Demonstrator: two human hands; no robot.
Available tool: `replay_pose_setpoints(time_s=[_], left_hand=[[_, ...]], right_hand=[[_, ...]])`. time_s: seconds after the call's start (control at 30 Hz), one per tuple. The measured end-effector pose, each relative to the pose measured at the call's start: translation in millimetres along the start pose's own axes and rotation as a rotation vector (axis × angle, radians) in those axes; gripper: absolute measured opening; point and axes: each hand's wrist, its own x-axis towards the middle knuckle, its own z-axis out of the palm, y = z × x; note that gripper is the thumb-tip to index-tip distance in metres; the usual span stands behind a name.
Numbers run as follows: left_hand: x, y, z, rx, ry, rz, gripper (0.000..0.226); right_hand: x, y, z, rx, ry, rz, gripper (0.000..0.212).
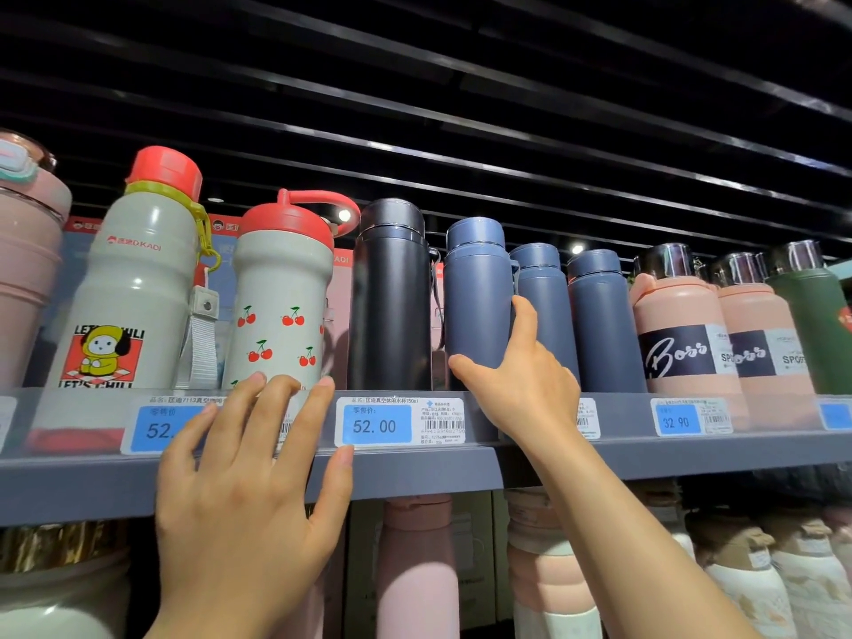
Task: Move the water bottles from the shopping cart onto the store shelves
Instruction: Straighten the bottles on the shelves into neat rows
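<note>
Right grip apparently clasps blue bottle on shelf.

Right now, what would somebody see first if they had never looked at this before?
Probably the right hand holding a blue bottle on the shelf, in the middle. To the left stands a white bottle with red cherries, and the left hand spreads open against the shelf edge below it.

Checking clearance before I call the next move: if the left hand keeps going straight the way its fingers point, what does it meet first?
Most likely the cherry-print bottle. The left hand points up past the shelf edge, fingertips just before its base, though depth is uncertain.
</note>
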Motion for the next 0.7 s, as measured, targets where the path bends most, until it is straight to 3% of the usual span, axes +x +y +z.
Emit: replay_pose_setpoints(time_s=[0.5,0.7], left_hand=[[-0.5,-0.8,-3.1,-0.003,-0.039,0.012,0.055],[0.6,18.0,1.3,0.021,-0.025,0.043,0.057]], right_hand=[[-6.1,-1.3,-1.6,0.020,0.019,0.007,0.073],[-20.5,31.9,-16.6,0.027,0.084,-0.194,0.066]])
